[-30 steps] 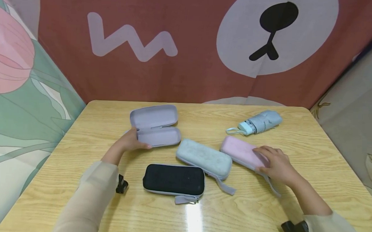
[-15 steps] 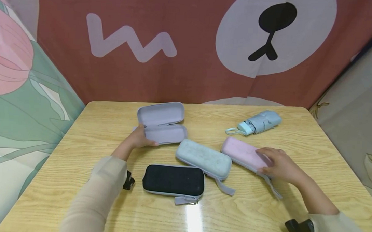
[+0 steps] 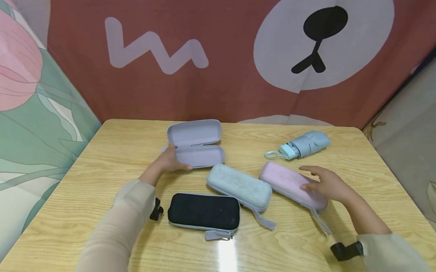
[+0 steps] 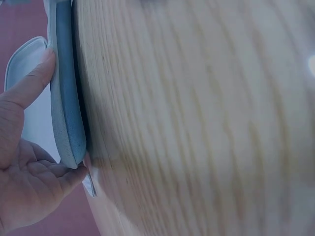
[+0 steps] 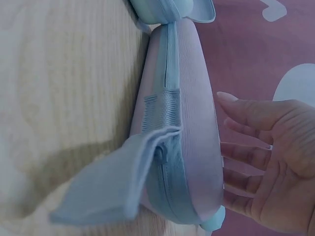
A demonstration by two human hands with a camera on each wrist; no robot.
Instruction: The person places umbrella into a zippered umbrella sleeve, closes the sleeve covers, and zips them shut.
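Observation:
An opened grey hard-shell zip case [image 3: 201, 156] stands at the back left with its lid tilted up, bare inside. My left hand [image 3: 168, 160] grips its left end; in the left wrist view the thumb lies on the rim and the fingers curl under the corner of the case [image 4: 69, 108]. On the right, my right hand [image 3: 328, 184] is over the right end of a closed pink zip case [image 3: 286, 179], fingers spread. The right wrist view shows the thumb apart from the pink case [image 5: 199, 128]; whether other fingers touch it I cannot tell.
Between the hands lies a pale green zip case [image 3: 239, 185], its left end close to the grey case. A black zip case [image 3: 204, 211] with a grey strap is in front. Behind the pink case lies a folded light-blue umbrella [image 3: 305, 145] on the wooden table [image 3: 271, 254].
My left hand has slid the opened grey case to the right and slightly back. My right hand has lifted off the pink case's end, its fingers spreading.

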